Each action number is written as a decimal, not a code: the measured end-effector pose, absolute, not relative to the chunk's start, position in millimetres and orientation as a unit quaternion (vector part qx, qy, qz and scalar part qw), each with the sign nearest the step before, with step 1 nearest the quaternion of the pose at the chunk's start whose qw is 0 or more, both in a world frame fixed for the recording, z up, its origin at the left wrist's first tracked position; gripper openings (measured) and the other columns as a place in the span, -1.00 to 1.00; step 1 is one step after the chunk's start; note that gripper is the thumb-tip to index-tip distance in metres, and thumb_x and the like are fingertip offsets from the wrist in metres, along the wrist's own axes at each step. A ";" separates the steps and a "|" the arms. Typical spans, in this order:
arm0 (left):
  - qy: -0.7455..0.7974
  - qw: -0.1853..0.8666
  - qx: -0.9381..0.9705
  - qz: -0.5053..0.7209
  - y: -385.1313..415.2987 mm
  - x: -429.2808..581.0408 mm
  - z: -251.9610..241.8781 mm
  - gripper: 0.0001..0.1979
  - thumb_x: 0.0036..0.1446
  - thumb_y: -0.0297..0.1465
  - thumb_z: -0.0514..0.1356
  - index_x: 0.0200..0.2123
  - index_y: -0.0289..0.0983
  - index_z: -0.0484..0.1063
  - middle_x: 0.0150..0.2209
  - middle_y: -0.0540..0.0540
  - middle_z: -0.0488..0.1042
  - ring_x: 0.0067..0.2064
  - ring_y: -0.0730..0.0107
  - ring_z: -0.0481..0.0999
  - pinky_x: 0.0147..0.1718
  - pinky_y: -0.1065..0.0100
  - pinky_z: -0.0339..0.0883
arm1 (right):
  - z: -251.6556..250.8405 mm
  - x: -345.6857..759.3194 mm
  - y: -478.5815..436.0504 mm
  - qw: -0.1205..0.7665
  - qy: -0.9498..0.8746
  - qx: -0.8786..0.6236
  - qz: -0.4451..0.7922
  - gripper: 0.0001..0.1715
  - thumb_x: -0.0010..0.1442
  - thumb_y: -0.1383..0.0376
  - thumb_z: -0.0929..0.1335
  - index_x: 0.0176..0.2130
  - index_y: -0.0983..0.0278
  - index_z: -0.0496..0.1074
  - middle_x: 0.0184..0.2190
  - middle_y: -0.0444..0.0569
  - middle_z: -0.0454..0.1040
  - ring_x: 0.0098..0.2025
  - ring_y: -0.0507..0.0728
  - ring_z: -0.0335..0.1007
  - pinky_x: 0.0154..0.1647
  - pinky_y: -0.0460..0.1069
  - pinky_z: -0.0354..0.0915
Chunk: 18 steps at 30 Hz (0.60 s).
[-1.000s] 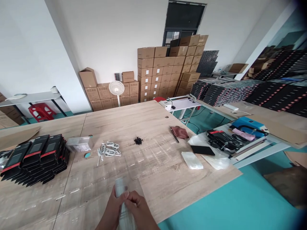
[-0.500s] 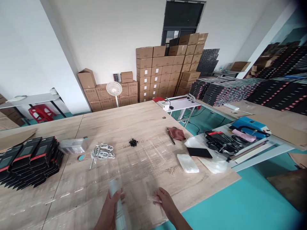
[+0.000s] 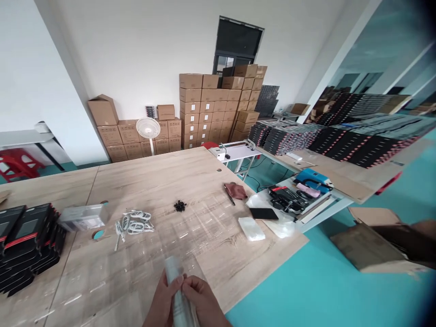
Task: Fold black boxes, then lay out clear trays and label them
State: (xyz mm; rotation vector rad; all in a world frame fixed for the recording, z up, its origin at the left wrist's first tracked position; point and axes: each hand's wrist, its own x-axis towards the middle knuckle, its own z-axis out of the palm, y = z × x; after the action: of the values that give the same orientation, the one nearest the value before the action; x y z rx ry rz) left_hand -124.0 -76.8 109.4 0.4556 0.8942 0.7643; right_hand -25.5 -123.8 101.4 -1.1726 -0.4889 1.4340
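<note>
My left hand has its fingers wrapped round 1 bundle of clear plastic, held over the counter on my side of the black heap of small pieces. My right hand brings thumb and forefinger together at the bundle's right edge; whether they pinch a sheet, I cannot tell. Left of the heap lie white cables, then 1 clear box; right of it, 1 brown pouch, 1 black slab and 1 white packet.
</note>
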 end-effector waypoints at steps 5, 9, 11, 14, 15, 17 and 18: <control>0.425 0.812 0.199 0.347 -80.1 -130.8 110.4 -0.55 -0.24 -0.27 0.47 -0.26 -0.29 0.45 -0.40 -0.12 0.58 -0.32 0.14 0.61 -0.21 0.17 0.43 | 101.2 -28.4 -131.2 0.613 -0.132 -0.465 0.625 -0.45 -0.21 -0.05 0.54 -0.59 0.25 0.27 -0.61 -0.19 0.32 -0.53 0.02 0.19 -0.39 -0.04 0.17; 0.484 0.796 0.140 0.335 -70.0 -138.7 99.1 -0.58 -0.22 -0.31 0.45 -0.26 -0.28 0.44 -0.34 -0.16 0.61 -0.30 0.11 0.62 -0.20 0.14 0.45 | 106.8 15.5 -139.0 0.649 -0.110 -0.508 0.556 -0.53 -0.10 -0.03 0.50 -0.54 0.23 0.31 -0.52 -0.15 0.37 -0.41 0.06 0.29 -0.30 -0.03 0.25; 0.513 0.780 0.107 0.341 -61.5 -139.3 93.9 -0.61 -0.18 -0.35 0.42 -0.24 -0.28 0.44 -0.27 -0.18 0.61 -0.24 0.10 0.62 -0.18 0.15 0.45 | 101.2 56.2 -142.9 0.647 -0.098 -0.553 0.516 -0.54 -0.12 -0.04 0.50 -0.51 0.22 0.34 -0.41 -0.10 0.42 -0.27 0.11 0.36 -0.23 -0.01 0.30; 0.507 0.769 0.103 0.375 -52.9 -128.1 87.6 -0.64 -0.13 -0.42 0.40 -0.21 -0.28 0.44 -0.21 -0.18 0.61 -0.19 0.16 0.61 -0.18 0.19 0.46 | 77.1 116.3 -144.2 0.582 -0.096 -0.623 0.514 -0.53 -0.15 -0.07 0.47 -0.49 0.22 0.34 -0.32 -0.03 0.46 -0.20 0.19 0.42 -0.21 0.08 0.35; 0.500 0.769 0.105 0.384 -52.1 -120.2 85.2 -0.64 -0.14 -0.43 0.40 -0.21 -0.29 0.45 -0.21 -0.18 0.60 -0.19 0.17 0.60 -0.19 0.20 0.47 | 66.8 131.7 -142.8 0.553 -0.108 -0.647 0.514 -0.54 -0.15 -0.07 0.46 -0.51 0.22 0.32 -0.35 -0.02 0.45 -0.23 0.21 0.44 -0.23 0.10 0.36; 0.493 0.767 0.109 0.396 -52.9 -99.3 79.0 -0.62 -0.16 -0.43 0.42 -0.21 -0.31 0.45 -0.21 -0.20 0.60 -0.18 0.16 0.60 -0.21 0.20 0.48 | 47.9 152.8 -137.6 0.505 -0.142 -0.684 0.507 -0.58 -0.16 -0.04 0.44 -0.55 0.21 0.30 -0.47 -0.04 0.42 -0.31 0.23 0.44 -0.29 0.13 0.35; 0.494 0.765 0.111 0.398 -54.1 -86.8 75.3 -0.61 -0.18 -0.42 0.43 -0.22 -0.31 0.45 -0.22 -0.20 0.59 -0.17 0.14 0.60 -0.22 0.20 0.48 | 41.3 158.8 -134.1 0.493 -0.159 -0.695 0.499 -0.61 -0.19 0.00 0.45 -0.56 0.21 0.31 -0.50 -0.05 0.40 -0.32 0.24 0.42 -0.28 0.14 0.34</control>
State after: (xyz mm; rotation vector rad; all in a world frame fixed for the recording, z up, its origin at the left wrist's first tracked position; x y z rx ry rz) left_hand -86.8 -54.1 75.3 0.2411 1.0741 0.8639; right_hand 158.8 -134.1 41.3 -1.6861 -0.3849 1.2113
